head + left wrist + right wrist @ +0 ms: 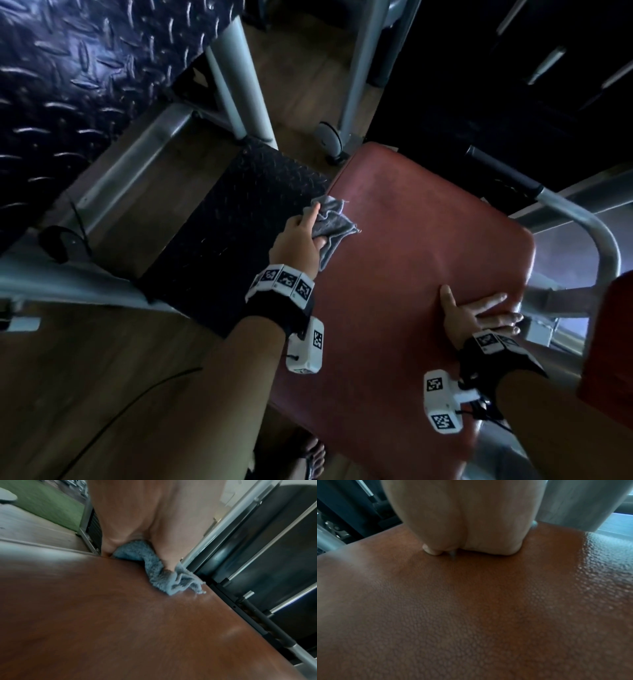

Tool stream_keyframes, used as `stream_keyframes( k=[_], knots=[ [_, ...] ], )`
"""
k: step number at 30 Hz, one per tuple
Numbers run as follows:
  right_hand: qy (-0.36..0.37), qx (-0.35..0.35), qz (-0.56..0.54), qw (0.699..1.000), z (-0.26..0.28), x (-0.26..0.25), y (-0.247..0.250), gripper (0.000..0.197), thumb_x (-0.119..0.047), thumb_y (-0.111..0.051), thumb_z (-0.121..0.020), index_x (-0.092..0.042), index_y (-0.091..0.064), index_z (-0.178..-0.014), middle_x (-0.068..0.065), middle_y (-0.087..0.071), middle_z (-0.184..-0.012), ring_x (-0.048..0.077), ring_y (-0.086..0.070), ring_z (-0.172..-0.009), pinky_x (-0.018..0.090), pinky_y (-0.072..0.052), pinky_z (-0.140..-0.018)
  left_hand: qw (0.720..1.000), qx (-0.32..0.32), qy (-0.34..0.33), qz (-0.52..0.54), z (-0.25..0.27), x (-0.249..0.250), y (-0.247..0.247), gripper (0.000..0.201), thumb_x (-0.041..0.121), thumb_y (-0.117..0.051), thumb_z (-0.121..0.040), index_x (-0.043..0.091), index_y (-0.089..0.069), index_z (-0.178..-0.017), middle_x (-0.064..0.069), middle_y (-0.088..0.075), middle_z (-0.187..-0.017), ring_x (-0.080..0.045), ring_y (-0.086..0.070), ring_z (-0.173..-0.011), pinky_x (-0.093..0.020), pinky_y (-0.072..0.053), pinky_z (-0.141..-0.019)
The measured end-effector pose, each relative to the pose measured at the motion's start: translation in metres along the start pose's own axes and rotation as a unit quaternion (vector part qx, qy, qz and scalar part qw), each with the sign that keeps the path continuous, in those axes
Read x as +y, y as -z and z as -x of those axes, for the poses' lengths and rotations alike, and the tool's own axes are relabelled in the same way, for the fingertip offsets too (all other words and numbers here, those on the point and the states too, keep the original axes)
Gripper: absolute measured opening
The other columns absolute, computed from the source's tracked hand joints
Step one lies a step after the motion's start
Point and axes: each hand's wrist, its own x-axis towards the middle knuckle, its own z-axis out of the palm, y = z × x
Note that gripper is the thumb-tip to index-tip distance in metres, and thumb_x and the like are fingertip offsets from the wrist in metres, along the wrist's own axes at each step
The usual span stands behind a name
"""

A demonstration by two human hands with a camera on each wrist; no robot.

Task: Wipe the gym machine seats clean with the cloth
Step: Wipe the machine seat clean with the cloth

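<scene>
Big reddish-brown seat (421,246) fills the middle, its grained pad tilting across the head view, grey metal frame (582,222) curving round its right side. Left of it sits a black ridged footplate (233,219), wood floor (102,359) beneath. Right hand (479,313) lies flat near the seat's right edge, fingers straight and spread, palm pressing the pad. Left hand (301,240) works the seat's left edge, fingers curled round the bunched grey-blue cloth (334,222). The cloth pokes out beyond the fingertips and below the thumb, its loose frayed corner touching the pad; the wrist view shows it wedged between thumb and fingers.
</scene>
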Motion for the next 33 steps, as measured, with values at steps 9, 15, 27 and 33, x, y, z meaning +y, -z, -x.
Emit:
stream_keyframes(
  k=[9,15,27,33],
  knots=[
    [0.006,0.014,-0.003,1.000,-0.001,0.003,-0.003,0.110,-0.081,-0.038,-0.078,-0.022,0.021,-0.150,0.019,0.027,-0.155,0.040,0.014,-0.144,0.057,0.011,-0.114,1.000,-0.001,0.026,0.007,0.058,-0.036,0.013,0.065,0.025,-0.056,-0.096,0.040,-0.025,-0.151,0.003,-0.044,-0.144,-0.024,-0.055,-0.118,-0.046,-0.048,-0.097],
    [0.005,0.000,0.010,1.000,0.001,0.001,0.002,0.108,-0.080,-0.037,-0.079,-0.023,0.025,-0.148,0.017,0.029,-0.154,0.039,0.015,-0.144,0.055,0.011,-0.114,0.999,-0.032,0.014,-0.006,0.022,-0.014,0.017,0.060,0.025,-0.052,-0.098,0.034,-0.026,-0.152,-0.006,-0.047,-0.136,-0.027,-0.056,-0.114,-0.042,-0.046,-0.096],
    [0.006,0.019,0.014,1.000,0.000,0.002,-0.003,0.107,-0.079,-0.035,-0.081,-0.021,0.023,-0.149,0.020,0.027,-0.154,0.040,0.015,-0.144,0.056,0.011,-0.114,0.999,0.009,0.034,0.014,0.096,-0.058,0.021,0.060,0.025,-0.054,-0.097,0.037,-0.029,-0.151,0.001,-0.047,-0.141,-0.026,-0.056,-0.116,-0.041,-0.046,-0.090],
    [0.009,-0.005,0.007,1.000,-0.002,0.004,0.002,0.109,-0.080,-0.037,-0.079,-0.023,0.025,-0.148,0.019,0.027,-0.155,0.041,0.013,-0.144,0.055,0.010,-0.115,0.998,-0.017,0.037,-0.040,0.056,-0.043,0.016,0.058,0.024,-0.049,-0.099,0.037,-0.026,-0.151,-0.002,-0.045,-0.140,-0.029,-0.055,-0.116,-0.037,-0.040,-0.086]
  ],
)
